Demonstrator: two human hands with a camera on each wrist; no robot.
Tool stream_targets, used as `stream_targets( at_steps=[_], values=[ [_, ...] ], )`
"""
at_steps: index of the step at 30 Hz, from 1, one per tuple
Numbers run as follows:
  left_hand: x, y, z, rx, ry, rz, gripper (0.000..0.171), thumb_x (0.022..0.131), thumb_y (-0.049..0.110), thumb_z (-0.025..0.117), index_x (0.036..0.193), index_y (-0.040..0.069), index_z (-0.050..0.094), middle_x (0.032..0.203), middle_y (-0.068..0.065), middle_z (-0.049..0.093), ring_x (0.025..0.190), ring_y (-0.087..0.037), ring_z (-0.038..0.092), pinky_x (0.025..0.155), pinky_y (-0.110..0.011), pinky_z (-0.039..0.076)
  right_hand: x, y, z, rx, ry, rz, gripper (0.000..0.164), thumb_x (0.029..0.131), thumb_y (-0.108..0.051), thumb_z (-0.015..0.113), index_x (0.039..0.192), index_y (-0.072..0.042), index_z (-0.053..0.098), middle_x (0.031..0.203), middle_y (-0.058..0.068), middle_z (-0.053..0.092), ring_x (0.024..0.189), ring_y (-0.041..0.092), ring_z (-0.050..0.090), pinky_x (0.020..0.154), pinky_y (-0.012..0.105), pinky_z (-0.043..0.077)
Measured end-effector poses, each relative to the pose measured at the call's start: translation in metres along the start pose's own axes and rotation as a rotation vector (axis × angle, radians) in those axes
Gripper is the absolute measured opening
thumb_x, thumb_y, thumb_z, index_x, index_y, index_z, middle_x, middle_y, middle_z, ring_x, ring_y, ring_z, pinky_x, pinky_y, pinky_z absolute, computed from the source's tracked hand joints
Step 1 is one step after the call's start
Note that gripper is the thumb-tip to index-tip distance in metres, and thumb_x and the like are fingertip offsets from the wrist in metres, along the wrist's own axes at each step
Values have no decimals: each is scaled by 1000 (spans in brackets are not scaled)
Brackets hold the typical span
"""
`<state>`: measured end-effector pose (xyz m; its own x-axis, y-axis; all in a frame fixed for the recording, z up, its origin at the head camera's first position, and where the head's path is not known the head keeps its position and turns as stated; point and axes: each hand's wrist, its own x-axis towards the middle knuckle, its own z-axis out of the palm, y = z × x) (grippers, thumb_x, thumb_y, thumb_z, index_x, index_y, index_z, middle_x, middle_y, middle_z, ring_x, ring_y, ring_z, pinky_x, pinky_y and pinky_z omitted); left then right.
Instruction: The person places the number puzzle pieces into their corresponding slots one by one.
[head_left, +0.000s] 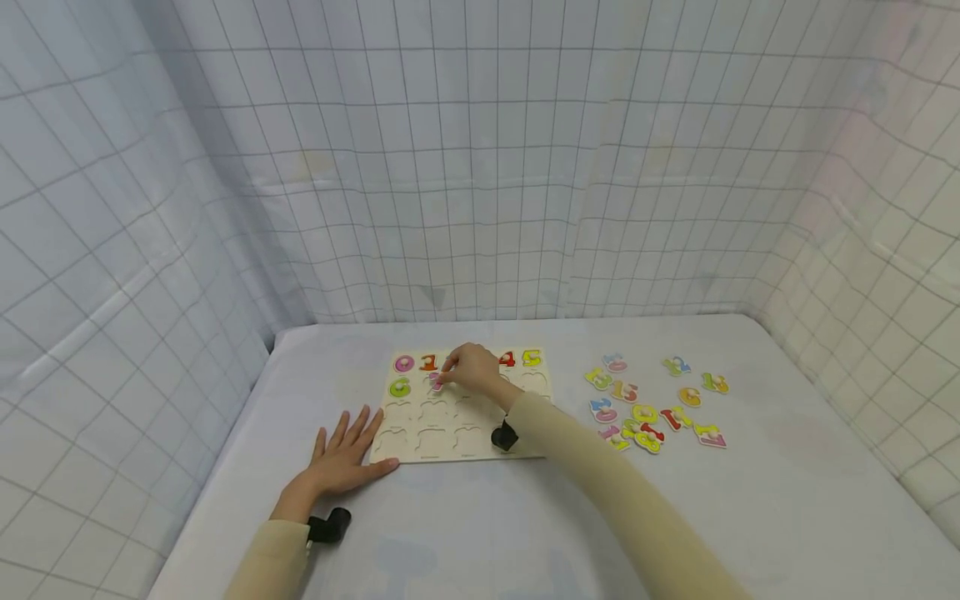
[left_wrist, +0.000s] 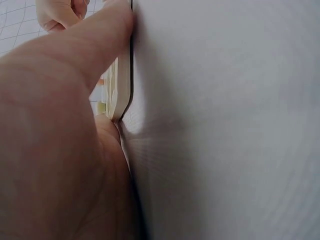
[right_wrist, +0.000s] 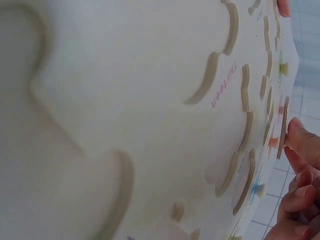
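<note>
A wooden number puzzle board (head_left: 411, 456) with shaped recesses lies on the white table. My right hand (head_left: 474, 367) pinches a pink number piece (head_left: 436, 382) over its second row, beside the green 6 piece (head_left: 400, 387). Seen from the right wrist, the thumb and fingertips hold the edge of that thin piece (right_wrist: 283, 127) close above the board. My left hand (head_left: 341, 465) rests flat with fingers spread at the board's lower left corner, the thumb along the front edge. In the left wrist view that hand (left_wrist: 50, 130) lies against the board's side (left_wrist: 124, 82).
Along the board's top row sit a purple 0 (head_left: 403, 363), an orange 1 (head_left: 428, 362), a red 4 (head_left: 507, 358) and a yellow 5 (head_left: 532, 357). Several loose number pieces (head_left: 676, 418) lie right of the board, some overlapping. Grid-patterned white curtains (head_left: 450, 208) enclose the table.
</note>
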<state>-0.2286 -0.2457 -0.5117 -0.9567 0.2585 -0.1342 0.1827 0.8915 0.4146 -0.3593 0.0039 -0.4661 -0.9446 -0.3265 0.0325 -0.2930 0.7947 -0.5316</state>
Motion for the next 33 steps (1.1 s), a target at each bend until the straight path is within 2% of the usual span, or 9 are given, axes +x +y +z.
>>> stream_targets(
  at_steps=[7, 10, 14, 19, 25, 33],
  values=[
    [-3, 5, -3, -16, -7, -3, 98, 82, 71, 50, 154, 14, 15, 158, -14, 3, 141, -38, -11, 101, -61, -19, 6, -1, 10, 4, -3, 26, 19, 78, -41, 78, 78, -23, 73, 78, -12, 63, 61, 8, 53, 49, 24, 42],
    [-6, 9, -7, -32, -12, -5, 98, 82, 70, 51, 153, 12, 16, 157, -16, 4, 140, -39, -10, 101, -61, -18, 5, 0, 12, 23, -14, 21, 17, 78, -40, 77, 78, -23, 73, 80, -12, 64, 62, 9, 53, 50, 25, 43],
    [-5, 8, -6, -15, -13, -9, 98, 83, 71, 49, 154, 14, 14, 158, -14, 3, 141, -38, -11, 101, -61, -19, 7, -1, 14, 22, -23, 0, 16, 79, -40, 77, 78, -25, 73, 83, -12, 64, 62, 8, 54, 52, 26, 42],
    [-5, 5, -5, -30, -4, 10, 97, 83, 72, 47, 154, 16, 12, 158, -14, 1, 140, -37, -13, 100, -61, -20, 9, -2, 15, 7, -36, -3, 17, 79, -41, 76, 77, -25, 73, 76, -14, 62, 57, 8, 53, 49, 26, 40],
    [-7, 8, -8, -47, 2, 23, 97, 83, 71, 48, 154, 16, 13, 158, -15, 2, 140, -37, -14, 99, -61, -21, 9, -2, 16, -16, -33, -3, 18, 80, -41, 75, 81, -23, 74, 83, -13, 64, 61, 7, 52, 51, 25, 40],
    [-7, 13, -12, -34, -15, -7, 97, 83, 68, 53, 153, 11, 16, 157, -16, 4, 140, -40, -11, 101, -62, -18, 6, -2, 14, -17, -44, -4, 17, 81, -38, 75, 87, -22, 75, 91, -10, 66, 70, 7, 54, 58, 26, 40]
  ],
)
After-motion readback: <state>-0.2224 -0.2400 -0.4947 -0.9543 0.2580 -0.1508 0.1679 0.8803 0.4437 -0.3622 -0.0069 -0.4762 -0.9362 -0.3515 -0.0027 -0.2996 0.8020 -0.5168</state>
